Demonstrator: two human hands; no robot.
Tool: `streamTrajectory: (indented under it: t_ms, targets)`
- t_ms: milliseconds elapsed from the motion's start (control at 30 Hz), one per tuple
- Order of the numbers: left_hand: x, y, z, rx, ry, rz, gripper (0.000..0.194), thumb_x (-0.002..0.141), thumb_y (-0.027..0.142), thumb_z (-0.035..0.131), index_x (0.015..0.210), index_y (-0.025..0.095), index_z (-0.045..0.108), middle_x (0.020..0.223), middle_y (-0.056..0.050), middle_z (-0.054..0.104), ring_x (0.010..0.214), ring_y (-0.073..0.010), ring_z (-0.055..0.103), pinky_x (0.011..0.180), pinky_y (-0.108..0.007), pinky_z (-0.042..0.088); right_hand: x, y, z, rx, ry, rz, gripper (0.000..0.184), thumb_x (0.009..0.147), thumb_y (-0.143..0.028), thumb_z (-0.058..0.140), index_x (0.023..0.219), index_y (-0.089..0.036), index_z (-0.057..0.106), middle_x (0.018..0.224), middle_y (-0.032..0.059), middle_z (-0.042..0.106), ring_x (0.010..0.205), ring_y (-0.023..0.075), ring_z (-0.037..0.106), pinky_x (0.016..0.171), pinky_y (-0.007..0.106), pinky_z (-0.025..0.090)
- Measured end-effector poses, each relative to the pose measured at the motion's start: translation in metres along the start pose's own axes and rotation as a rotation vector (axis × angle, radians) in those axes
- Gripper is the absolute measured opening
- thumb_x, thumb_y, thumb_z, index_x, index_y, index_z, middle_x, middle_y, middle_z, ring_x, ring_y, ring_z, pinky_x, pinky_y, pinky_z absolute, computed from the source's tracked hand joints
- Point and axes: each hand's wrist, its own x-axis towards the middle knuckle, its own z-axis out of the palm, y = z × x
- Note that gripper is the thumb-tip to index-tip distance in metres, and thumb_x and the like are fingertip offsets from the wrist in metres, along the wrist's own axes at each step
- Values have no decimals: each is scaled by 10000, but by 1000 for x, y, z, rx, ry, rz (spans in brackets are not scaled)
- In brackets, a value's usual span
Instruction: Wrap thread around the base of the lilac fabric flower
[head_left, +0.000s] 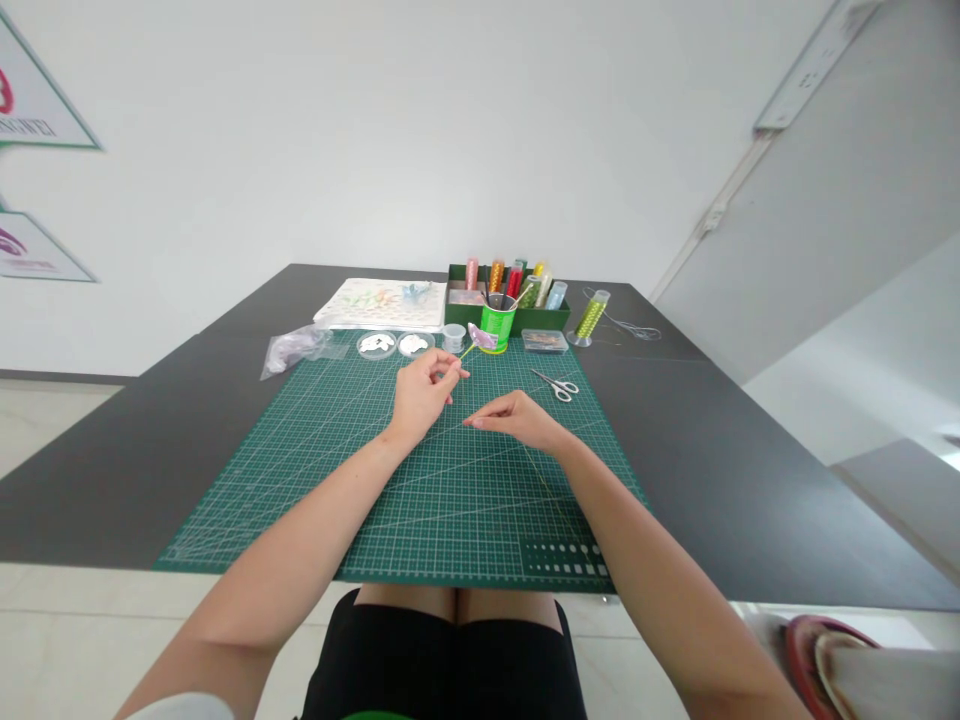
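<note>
Over the counter's middle, the left hand is pinching the purple flower's thin stem, seemingly light, delicate, best held there; the right hand's fingers are pressing together.

A dark, smooth table shows me a matt finish out to its right edge, while the green mat along its near edge looks like low-sheen plastic. Toward the left edge, I see a crinkled, shiny clear plastic bag. White plastic handles and metal blades mark the scissors. Nearer the far edge, a clear case shows glossy plastic, and lime thread gleams on a spool. The lilac flower looks thin and smooth; its material I cannot tell.
</note>
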Motion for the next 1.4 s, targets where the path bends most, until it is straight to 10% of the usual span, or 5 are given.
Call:
streamTrajectory:
  t_ms: [600, 800, 900, 1100, 1400]
  targets:
    - [-5, 15, 9, -335, -324, -56, 219, 866, 387, 679, 894, 175, 630, 648, 31, 643, 401, -44, 423, 389, -179, 322, 7, 4, 0, -3, 400, 16, 465, 938, -513, 454, 733, -184, 710, 672, 29, 636, 660, 169, 574, 704, 325, 490]
    - [-9, 18, 12, -294, -335, -28, 140, 897, 317, 631, 903, 177, 624, 656, 30, 642, 408, -46, 422, 396, -171, 329, 7, 13, -6, -132, 782, 73, 285, 833, -304, 525, 1080, -199, 621, 1110, 112, 677, 1064, 281, 584, 1063, 507, 400]
    - [-11, 18, 12, -224, -318, -17, 119, 924, 295, 598, 919, 180, 630, 668, 28, 659, 410, -53, 432, 404, -177, 344, 5, 4, 1, -22, 733, -65, 435, 774, -272, 524, 1194, -218, 623, 1267, 103, 659, 1216, 279, 549, 1113, 467, 395]
    - [-19, 15, 15, 43, -205, 136, 93, 947, 225, 585, 912, 191, 665, 702, 25, 714, 554, -104, 604, 558, -212, 464, -2, -33, 35, 568, 307, -130, 466, 793, -392, 561, 1237, -254, 601, 1204, 77, 689, 1075, 230, 648, 920, 370, 548]
    - [-32, 21, 20, 301, -140, 208, 139, 962, 206, 592, 1024, 210, 716, 712, 35, 734, 542, -109, 601, 543, -217, 398, -8, -40, 58, 611, 503, -61, 369, 839, -578, 677, 963, -237, 611, 683, -55, 490, 473, 66, 259, 413, 225, 191]
